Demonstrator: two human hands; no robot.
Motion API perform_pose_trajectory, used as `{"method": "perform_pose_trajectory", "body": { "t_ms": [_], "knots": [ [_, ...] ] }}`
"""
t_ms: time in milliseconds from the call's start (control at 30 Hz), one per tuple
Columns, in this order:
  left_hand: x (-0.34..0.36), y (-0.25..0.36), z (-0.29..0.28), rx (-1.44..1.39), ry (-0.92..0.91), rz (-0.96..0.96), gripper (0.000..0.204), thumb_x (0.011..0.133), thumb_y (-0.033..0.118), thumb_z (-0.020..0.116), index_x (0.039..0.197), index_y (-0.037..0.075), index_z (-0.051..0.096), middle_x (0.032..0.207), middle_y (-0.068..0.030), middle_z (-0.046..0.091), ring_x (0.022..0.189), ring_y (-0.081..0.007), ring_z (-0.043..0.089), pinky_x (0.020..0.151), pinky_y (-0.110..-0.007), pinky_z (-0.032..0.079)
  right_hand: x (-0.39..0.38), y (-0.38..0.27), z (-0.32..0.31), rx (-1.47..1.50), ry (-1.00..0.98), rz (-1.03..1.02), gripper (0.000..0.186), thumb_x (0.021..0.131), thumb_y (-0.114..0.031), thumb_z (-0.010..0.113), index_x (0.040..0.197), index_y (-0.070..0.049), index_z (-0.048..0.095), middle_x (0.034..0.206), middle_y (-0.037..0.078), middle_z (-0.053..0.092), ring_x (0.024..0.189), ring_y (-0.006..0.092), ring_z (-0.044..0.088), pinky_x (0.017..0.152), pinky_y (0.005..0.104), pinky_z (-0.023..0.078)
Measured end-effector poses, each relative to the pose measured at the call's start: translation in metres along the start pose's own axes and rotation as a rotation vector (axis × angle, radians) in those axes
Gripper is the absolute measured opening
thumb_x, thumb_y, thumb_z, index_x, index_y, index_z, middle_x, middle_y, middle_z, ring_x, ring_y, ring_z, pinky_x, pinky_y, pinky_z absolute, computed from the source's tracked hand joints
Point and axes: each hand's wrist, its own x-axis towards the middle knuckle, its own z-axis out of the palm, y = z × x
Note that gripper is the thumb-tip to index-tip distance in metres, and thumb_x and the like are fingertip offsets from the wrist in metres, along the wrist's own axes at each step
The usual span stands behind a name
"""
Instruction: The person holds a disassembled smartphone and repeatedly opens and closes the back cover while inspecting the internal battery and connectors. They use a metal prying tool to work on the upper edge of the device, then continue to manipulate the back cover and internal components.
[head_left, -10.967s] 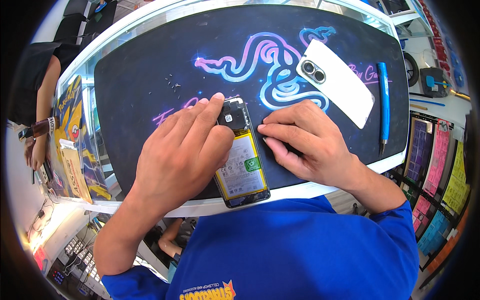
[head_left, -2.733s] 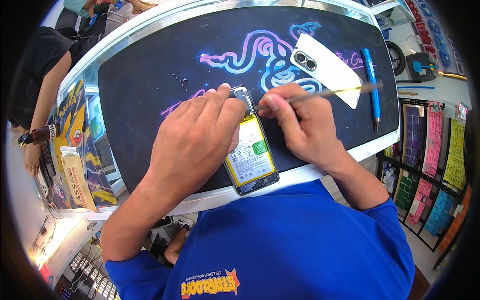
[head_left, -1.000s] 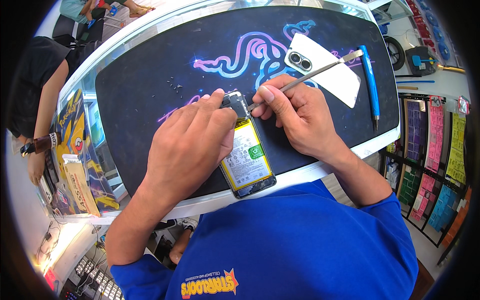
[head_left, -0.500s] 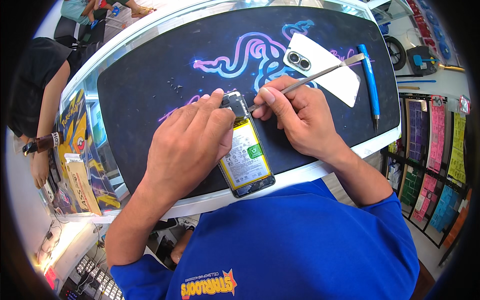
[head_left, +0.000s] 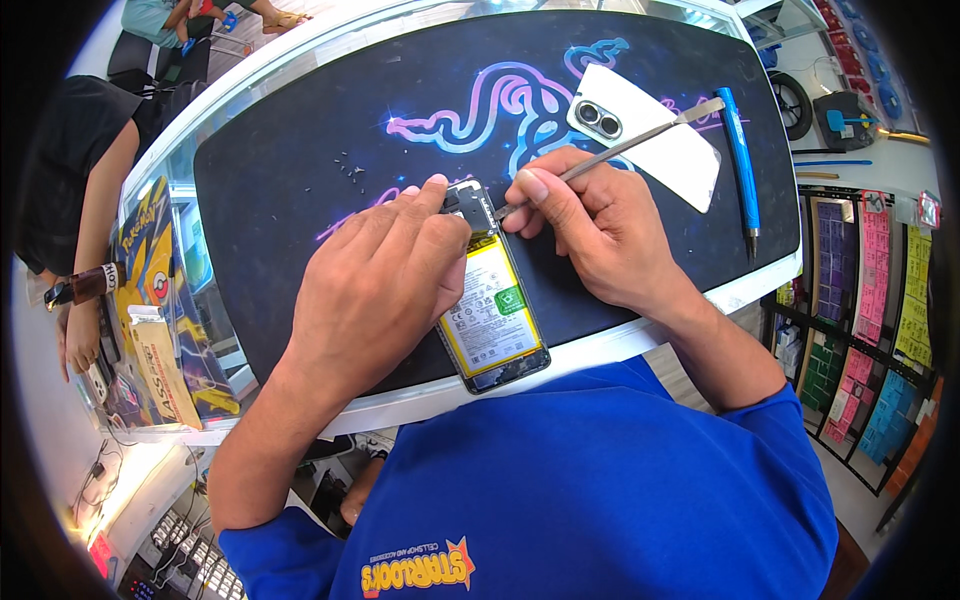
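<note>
Two hands busy: my left hand [head_left: 385, 270] presses down on opened phone [head_left: 492, 300] w/ yellow battery, right hand [head_left: 590, 240] pinches metal spudger [head_left: 640, 140], tip at phone's top; white back cover [head_left: 655, 135] nearby on tabletop [head_left: 300, 170].

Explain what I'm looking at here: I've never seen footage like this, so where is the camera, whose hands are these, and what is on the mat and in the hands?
There is no machine. The single view comes from a wide fisheye camera worn on a person's head, looking down, so straight edges bend near the rim. The two forearms rising from the lower edge are that person's own. The left hand presses down on an opened phone with its back off, showing a yellow-labelled battery. The right hand holds a thin metal pry tool like a pen, its tip at the phone's upper end. All this lies on a dark mat with a glowing swirl design. Also on the mat: the white back cover with its camera rings, a blue pen-like tool, and a few tiny screws. Another person sits at the far left.
</note>
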Motion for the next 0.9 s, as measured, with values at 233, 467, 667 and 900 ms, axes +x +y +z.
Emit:
{"method": "perform_pose_trajectory", "body": {
  "t_ms": [233, 467, 667, 900],
  "knots": [
    [-0.003, -0.002, -0.001, 0.003, -0.047, 0.001, 0.024, 0.094, 0.014, 0.081, 0.111, 0.009, 0.065, 0.129, -0.0178, 0.079, 0.114, -0.0302, 0.080, 0.101, -0.041, 0.064, -0.015, 0.003, -0.002, -0.115, 0.050, -0.298, 0.021, 0.117, -0.013, 0.061, 0.122, 0.002, 0.075, 0.095, 0.012, 0.079, 0.084, 0.0150, 0.076, 0.075, 0.0284, 0.060],
    [-0.002, -0.002, -0.003, 0.025, -0.051, 0.017, 0.026, 0.094, 0.015, 0.081, 0.112, 0.008, 0.063, 0.129, -0.0187, 0.079, 0.112, -0.0305, 0.080, 0.100, -0.042, 0.064, -0.008, 0.002, -0.010, -0.592, -0.115, -0.507, 0.038, 0.099, -0.010, 0.080, 0.135, -0.005, 0.070, 0.117, 0.012, 0.077, 0.098, 0.0318, 0.075, 0.090, 0.0419, 0.062],
    [0.001, 0.001, -0.004, 0.006, 0.000, -0.002, 0.029, 0.086, 0.005, 0.086, 0.104, 0.008, 0.063, 0.122, -0.0155, 0.082, 0.103, -0.0314, 0.082, 0.093, -0.041, 0.065, 0.010, -0.011, -0.015, -0.795, -0.223, -0.620, 0.029, 0.095, -0.015, 0.087, 0.118, -0.005, 0.070, 0.122, 0.012, 0.077, 0.099, 0.0301, 0.076, 0.083, 0.0402, 0.064],
    [-0.001, 0.001, -0.003, -0.003, 0.000, 0.002, 0.028, 0.086, 0.004, 0.086, 0.103, 0.008, 0.063, 0.120, -0.0155, 0.082, 0.104, -0.0311, 0.082, 0.093, -0.041, 0.065, 0.021, -0.021, -0.021, -0.906, -0.374, -0.591, 0.030, 0.097, -0.017, 0.087, 0.094, -0.006, 0.059, 0.120, 0.012, 0.080, 0.091, 0.0265, 0.076, 0.077, 0.0392, 0.064]
  ]
}}
